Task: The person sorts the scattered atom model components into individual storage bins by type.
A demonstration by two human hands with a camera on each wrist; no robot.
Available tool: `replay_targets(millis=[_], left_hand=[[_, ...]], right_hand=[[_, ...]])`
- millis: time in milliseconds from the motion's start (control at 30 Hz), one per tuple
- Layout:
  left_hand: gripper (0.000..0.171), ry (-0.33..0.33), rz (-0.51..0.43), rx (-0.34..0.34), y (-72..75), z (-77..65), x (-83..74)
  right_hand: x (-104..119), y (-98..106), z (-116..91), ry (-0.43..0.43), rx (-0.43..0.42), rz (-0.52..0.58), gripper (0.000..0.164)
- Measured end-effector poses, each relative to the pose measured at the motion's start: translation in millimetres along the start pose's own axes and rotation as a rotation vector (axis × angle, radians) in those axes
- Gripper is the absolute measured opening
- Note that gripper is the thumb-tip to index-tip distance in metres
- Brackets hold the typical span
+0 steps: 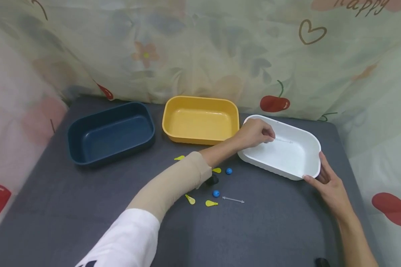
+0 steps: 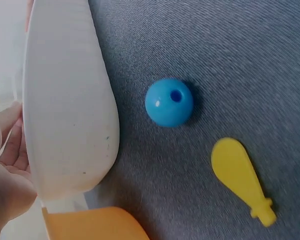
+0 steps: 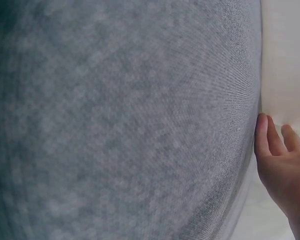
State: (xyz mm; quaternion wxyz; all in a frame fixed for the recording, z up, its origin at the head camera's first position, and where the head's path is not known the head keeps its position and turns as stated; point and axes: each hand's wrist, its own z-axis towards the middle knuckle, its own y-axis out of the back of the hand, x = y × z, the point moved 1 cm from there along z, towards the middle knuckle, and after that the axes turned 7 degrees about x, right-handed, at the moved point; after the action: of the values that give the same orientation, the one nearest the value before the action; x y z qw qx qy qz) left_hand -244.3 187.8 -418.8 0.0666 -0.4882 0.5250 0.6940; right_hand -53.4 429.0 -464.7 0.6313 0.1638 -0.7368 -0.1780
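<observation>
My left hand (image 1: 255, 134) reaches over the white tray (image 1: 295, 168) and pinches a thin, pale plastic rod (image 1: 284, 140) between thumb and fingertips, just over the tray's floor. My right hand (image 1: 331, 189) holds that tray's near right corner, thumb at the front rim and fingers along the end. In the left wrist view, a blue bead (image 2: 165, 107) with a hole and a yellow teardrop-shaped piece (image 2: 236, 170) lie beside the tray. A similar grey rod (image 1: 233, 200) lies on the table near another blue bead (image 1: 215, 193).
A yellow tray (image 1: 200, 139) stands at the back middle, a dark blue tray (image 1: 111, 148) at the left. Several yellow pieces (image 1: 211, 203) lie around the left forearm. A black object (image 1: 212, 180) is partly hidden by the sleeve. Another black thing (image 1: 322, 262) shows at the front edge.
</observation>
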Motion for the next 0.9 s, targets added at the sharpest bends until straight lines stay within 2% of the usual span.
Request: replay_targets(millis=[200,333,533,767,900], left_hand=[[0.009,0.015,0.097,0.023,-6.8,8.1,-0.5],[0.009,0.038,0.123,0.023,-10.7,13.5,-2.5],[0.008,0.117,0.138,0.008,-18.5,22.4,1.4],[0.007,0.159,0.21,-0.009,-20.7,31.0,8.5],[0.007,0.21,0.248,-0.011,-22.0,34.4,11.7]], right_hand=[[-3.0,-0.5,-0.7,0.014,0.011,0.06,0.092],[-3.6,-1.0,-0.4,0.049,0.015,0.118,0.092],[-3.2,-1.1,0.0,0.037,0.016,0.073,0.092],[-2.4,0.9,1.0,0.041,0.016,0.104,0.091],[-3.4,0.5,1.0,0.049,0.02,0.113,0.092]])
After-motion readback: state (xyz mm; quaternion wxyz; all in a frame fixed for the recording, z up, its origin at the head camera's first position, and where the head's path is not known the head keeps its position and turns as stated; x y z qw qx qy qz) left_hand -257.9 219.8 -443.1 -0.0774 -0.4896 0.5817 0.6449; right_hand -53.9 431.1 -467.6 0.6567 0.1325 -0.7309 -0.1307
